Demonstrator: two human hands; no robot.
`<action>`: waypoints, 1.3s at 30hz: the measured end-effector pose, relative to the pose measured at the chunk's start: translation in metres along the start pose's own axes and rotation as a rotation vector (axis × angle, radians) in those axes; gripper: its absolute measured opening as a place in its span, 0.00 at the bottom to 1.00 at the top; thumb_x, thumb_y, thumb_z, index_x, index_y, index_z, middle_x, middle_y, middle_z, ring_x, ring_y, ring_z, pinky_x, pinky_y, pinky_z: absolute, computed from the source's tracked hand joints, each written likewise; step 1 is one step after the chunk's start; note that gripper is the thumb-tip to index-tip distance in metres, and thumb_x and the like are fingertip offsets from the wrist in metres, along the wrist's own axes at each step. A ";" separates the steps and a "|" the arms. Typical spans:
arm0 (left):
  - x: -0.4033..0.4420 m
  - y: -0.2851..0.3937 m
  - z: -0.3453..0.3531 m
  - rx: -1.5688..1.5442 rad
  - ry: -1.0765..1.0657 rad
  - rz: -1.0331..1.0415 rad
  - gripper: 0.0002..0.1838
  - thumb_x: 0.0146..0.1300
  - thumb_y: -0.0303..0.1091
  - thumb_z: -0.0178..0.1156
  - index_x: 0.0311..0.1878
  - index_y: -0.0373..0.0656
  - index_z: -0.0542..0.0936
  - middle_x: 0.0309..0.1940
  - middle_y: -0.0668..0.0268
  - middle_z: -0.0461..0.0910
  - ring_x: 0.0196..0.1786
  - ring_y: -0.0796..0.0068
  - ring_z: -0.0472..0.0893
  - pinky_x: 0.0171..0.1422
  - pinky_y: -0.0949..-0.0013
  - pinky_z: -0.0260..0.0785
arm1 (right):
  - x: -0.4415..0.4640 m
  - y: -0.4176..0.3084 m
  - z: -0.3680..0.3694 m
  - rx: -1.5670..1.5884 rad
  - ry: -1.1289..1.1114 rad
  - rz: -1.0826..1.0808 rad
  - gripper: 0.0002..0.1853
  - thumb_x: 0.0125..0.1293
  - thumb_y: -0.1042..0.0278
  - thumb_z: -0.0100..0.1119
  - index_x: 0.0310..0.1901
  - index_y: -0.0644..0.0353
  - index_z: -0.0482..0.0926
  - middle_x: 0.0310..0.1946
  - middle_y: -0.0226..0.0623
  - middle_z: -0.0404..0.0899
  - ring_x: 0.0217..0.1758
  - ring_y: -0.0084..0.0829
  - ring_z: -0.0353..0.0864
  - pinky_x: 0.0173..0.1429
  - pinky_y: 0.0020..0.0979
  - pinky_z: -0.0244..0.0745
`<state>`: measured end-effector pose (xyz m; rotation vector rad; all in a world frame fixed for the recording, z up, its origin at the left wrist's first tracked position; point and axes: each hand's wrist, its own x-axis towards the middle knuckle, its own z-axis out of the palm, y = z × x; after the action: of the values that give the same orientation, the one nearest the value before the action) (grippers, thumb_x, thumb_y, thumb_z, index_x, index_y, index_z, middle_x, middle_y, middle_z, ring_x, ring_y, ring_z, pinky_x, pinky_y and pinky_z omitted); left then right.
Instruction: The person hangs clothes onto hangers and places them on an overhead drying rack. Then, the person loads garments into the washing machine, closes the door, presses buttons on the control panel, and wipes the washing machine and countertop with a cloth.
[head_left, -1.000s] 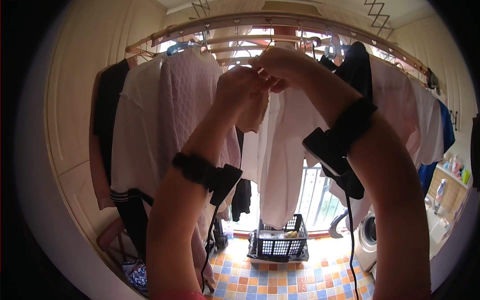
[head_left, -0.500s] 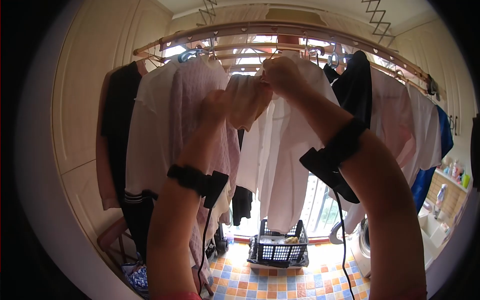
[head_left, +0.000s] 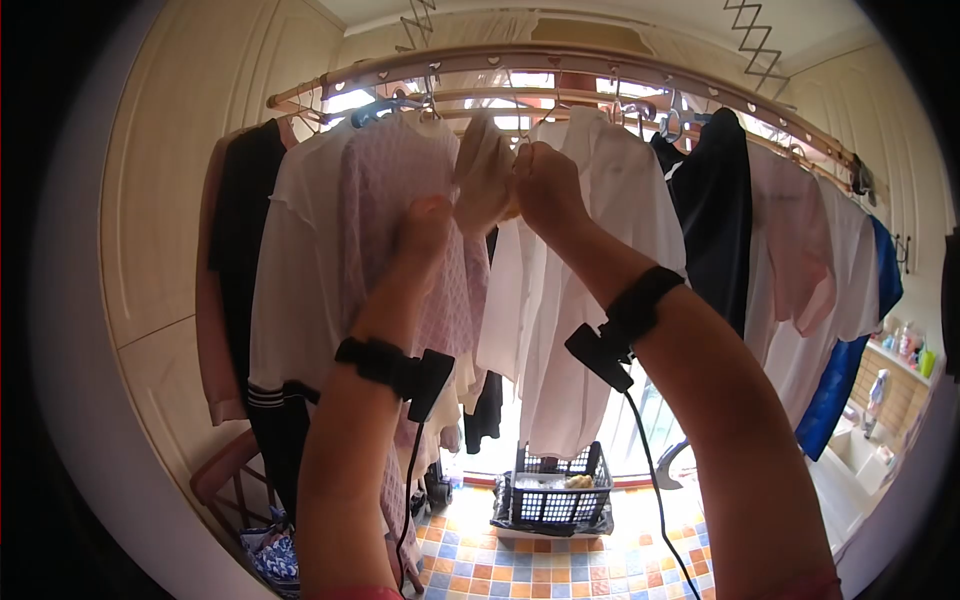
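Observation:
A small beige-grey piece of cloth [head_left: 484, 185] hangs bunched in front of the rack, its exact kind unclear. Closed fingers of my right hand [head_left: 545, 185] pinch its right side, just under a thin hanger hook. My left hand [head_left: 425, 228] is raised at the cloth's left edge, in front of a lilac patterned garment [head_left: 385, 180]. That hand is blurred and its fingers are hidden, so I cannot see whether it touches the cloth. A long white shirt [head_left: 625, 190] hangs just behind my right hand.
A wooden drying rack [head_left: 560, 62] spans the view overhead. Dark trousers [head_left: 245, 200], a black garment [head_left: 715, 220] and several light shirts hang along it. Below, a black plastic basket [head_left: 560, 505] stands on the tiled floor [head_left: 480, 560]. A sink [head_left: 860, 460] is at right.
My right hand has moved slightly down and left, its forearm swinging left. The cloth has gone from spread wide to a narrower, upright bunch. My left hand has dropped a little.

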<state>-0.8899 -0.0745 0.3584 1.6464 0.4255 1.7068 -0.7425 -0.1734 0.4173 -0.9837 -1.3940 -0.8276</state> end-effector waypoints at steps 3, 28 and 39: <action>0.009 -0.006 0.001 0.120 0.015 0.037 0.19 0.69 0.38 0.57 0.59 0.39 0.77 0.50 0.59 0.81 0.54 0.67 0.79 0.59 0.65 0.71 | 0.001 0.000 -0.001 0.044 0.060 -0.017 0.13 0.69 0.64 0.53 0.32 0.65 0.78 0.28 0.48 0.80 0.34 0.50 0.81 0.42 0.45 0.75; -0.321 -0.067 0.073 -0.256 -0.406 -0.587 0.12 0.73 0.34 0.57 0.51 0.37 0.81 0.41 0.67 0.83 0.42 0.81 0.81 0.48 0.75 0.74 | -0.362 -0.001 -0.420 0.520 -0.590 1.005 0.16 0.77 0.63 0.45 0.37 0.66 0.77 0.39 0.43 0.83 0.40 0.26 0.81 0.51 0.32 0.76; -0.434 -0.087 0.274 0.184 -0.432 -0.210 0.10 0.68 0.34 0.65 0.41 0.38 0.78 0.34 0.69 0.77 0.38 0.82 0.74 0.45 0.75 0.69 | -0.447 0.022 -0.650 0.552 -0.317 1.277 0.21 0.77 0.63 0.42 0.25 0.65 0.71 0.41 0.56 0.83 0.38 0.35 0.83 0.48 0.35 0.82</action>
<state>-0.6341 -0.3761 0.0207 1.9650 0.5317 1.1452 -0.4797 -0.7999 0.0155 -1.2903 -0.8548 0.6453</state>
